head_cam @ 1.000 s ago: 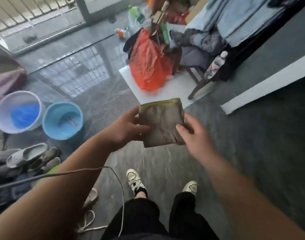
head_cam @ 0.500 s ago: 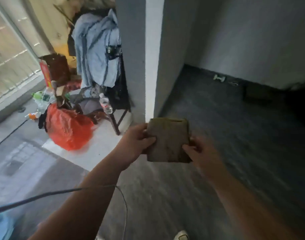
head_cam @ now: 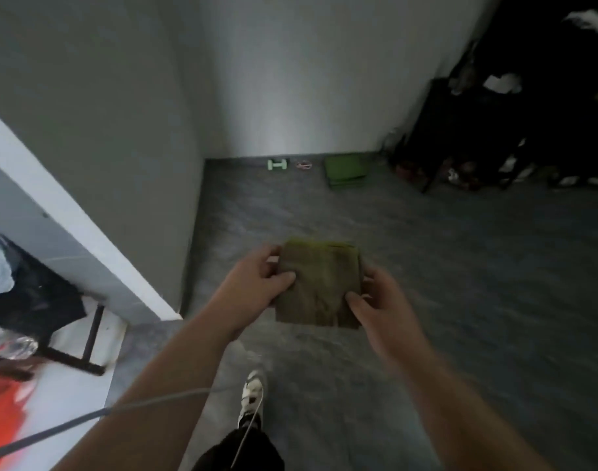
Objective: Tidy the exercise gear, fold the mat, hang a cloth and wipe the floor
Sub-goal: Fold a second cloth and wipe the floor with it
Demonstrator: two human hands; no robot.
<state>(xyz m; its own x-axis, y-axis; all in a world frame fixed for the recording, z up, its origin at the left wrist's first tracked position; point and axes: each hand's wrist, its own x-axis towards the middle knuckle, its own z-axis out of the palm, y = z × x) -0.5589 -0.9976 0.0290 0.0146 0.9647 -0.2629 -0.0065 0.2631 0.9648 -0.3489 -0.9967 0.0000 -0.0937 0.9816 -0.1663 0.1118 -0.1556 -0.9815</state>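
A folded olive-brown cloth (head_cam: 319,283) with a green top edge is held flat in front of me above the dark floor. My left hand (head_cam: 253,283) grips its left side with the thumb on top. My right hand (head_cam: 379,297) grips its right side the same way. Far ahead, against the white wall, lie a pale green dumbbell (head_cam: 277,164), a small coiled reddish band (head_cam: 304,164) and a folded green mat (head_cam: 346,169).
A grey wall corner with a white edge (head_cam: 87,229) juts in on the left. A chair's legs (head_cam: 90,338) and an orange bag (head_cam: 5,413) sit low left. A dark rack (head_cam: 494,130) with shoes under it fills the right back. A cable (head_cam: 121,407) crosses my left arm.
The view has swung right from the balcony clutter and buckets to the inner room. Both hands kept hold of the folded cloth the whole time. I have stepped forward.
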